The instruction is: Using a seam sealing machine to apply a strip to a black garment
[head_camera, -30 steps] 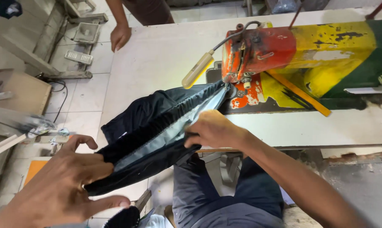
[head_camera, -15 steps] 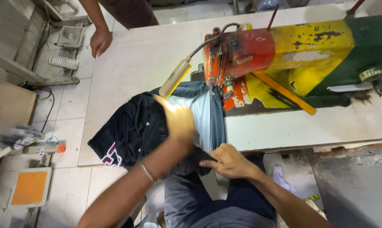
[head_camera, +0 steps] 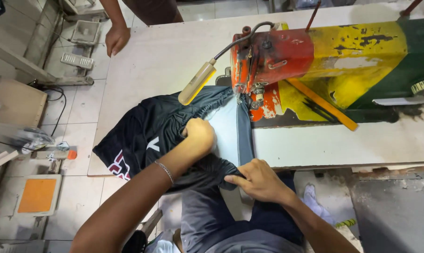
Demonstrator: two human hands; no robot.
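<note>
Bright, even light from my head camera, sharp in the middle.

I see soft daylight-like light spread over the table (head_camera: 165, 51), with no hard glare; the pale top reads slightly washed out near the upper edge. Shadows are short and faint: a dim one under the machine (head_camera: 315, 61) along its base, and a soft one beneath my left hand (head_camera: 200, 136) on the dark garment (head_camera: 146, 131), whose folds lose detail in the blacks. My right hand (head_camera: 259, 180) is crisp. My near forearm at the bottom looks soft, and straight lines bow slightly at the frame's corners.
</note>
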